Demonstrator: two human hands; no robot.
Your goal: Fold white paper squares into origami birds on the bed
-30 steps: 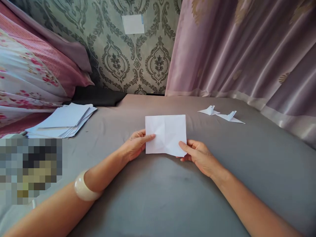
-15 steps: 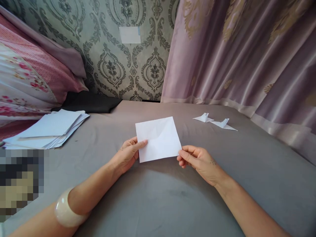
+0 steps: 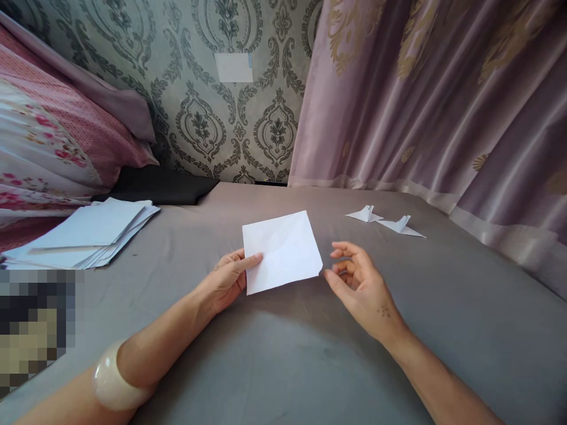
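Observation:
A white sheet of paper (image 3: 283,251), close to square, is held up over the grey bedsheet, tilted slightly. My left hand (image 3: 233,274) pinches its left edge, thumb on the front face and fingers behind. Just off the lower right corner, which is bent a little, is my right hand (image 3: 357,286). Its fingers are curved and apart, with nothing between them. Beyond it on the right lie two folded white paper figures, one (image 3: 367,214) partly behind the other (image 3: 403,226), each with a raised middle and flat pointed ends.
A stack of white paper (image 3: 93,230) lies at the left, with a dark cloth or folder (image 3: 163,184) behind it. The grey bedsheet (image 3: 283,360) covers the surface. Purple curtains (image 3: 398,118) hang at the right, and floral fabric (image 3: 53,136) drapes at the left.
My right hand has let go of the paper's lower right corner and moved slightly right, its fingers opening. My left hand still holds the sheet, which has tilted a little.

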